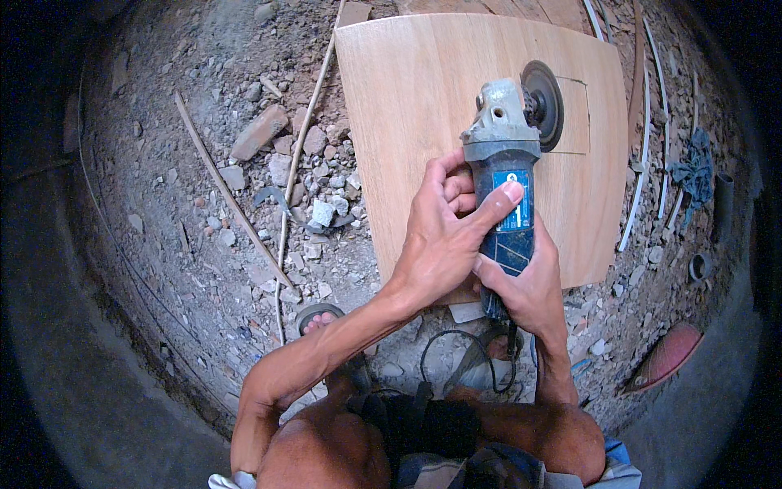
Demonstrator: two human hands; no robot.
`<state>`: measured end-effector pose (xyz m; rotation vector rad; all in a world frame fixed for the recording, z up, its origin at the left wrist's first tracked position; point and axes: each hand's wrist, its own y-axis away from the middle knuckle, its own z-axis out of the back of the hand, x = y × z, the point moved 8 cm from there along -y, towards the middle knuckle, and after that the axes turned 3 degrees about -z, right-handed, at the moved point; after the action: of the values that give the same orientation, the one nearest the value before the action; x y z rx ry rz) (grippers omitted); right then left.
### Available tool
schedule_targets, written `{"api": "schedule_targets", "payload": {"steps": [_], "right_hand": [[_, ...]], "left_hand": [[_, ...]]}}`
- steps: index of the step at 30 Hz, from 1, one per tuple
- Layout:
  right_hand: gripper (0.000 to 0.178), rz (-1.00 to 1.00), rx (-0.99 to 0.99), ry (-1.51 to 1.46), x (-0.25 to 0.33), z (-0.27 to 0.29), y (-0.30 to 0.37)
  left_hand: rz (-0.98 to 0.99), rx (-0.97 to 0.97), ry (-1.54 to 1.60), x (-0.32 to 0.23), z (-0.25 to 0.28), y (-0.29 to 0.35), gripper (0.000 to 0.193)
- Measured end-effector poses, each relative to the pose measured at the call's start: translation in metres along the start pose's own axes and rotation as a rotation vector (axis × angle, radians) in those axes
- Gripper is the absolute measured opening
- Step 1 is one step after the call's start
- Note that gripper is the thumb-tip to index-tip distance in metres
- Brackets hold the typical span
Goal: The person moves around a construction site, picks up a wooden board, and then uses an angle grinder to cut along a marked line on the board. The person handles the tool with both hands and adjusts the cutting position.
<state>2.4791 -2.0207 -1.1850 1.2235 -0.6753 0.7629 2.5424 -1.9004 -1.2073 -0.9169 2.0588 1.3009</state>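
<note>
Both my hands are on an angle grinder (503,155) with a dark blue body and a grey metal head. My left hand (444,232) grips its body from the left, thumb lying over the blue label. Lower down, my right hand (529,285) wraps round the rear of the body near the cord. The grinder's dark cutting disc (544,106) stands on edge at the right of the head, over a light wooden board (415,98). Thin dark lines mark a rectangle on the board beside the disc; whether the disc touches the wood I cannot tell.
Rubble and broken brick (261,132) cover the ground at left, with thin wooden strips (232,194) across it. The black power cord (425,359) loops between my legs. At right lie white strips (643,163), a blue cloth (695,167) and a red curved piece (668,359).
</note>
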Motion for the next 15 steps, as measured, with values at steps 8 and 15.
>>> {"api": "schedule_targets", "payload": {"steps": [8, 15], "right_hand": [[0.059, -0.01, -0.006, -0.003, 0.0035, -0.0012, -0.0008], [0.058, -0.07, 0.008, -0.017, -0.0008, -0.0016, -0.0014]], "left_hand": [[0.006, 0.006, -0.037, -0.0037, 0.0002, 0.0002, 0.076], [-0.026, 0.003, -0.003, -0.0041, -0.0012, -0.0001, 0.074]]}}
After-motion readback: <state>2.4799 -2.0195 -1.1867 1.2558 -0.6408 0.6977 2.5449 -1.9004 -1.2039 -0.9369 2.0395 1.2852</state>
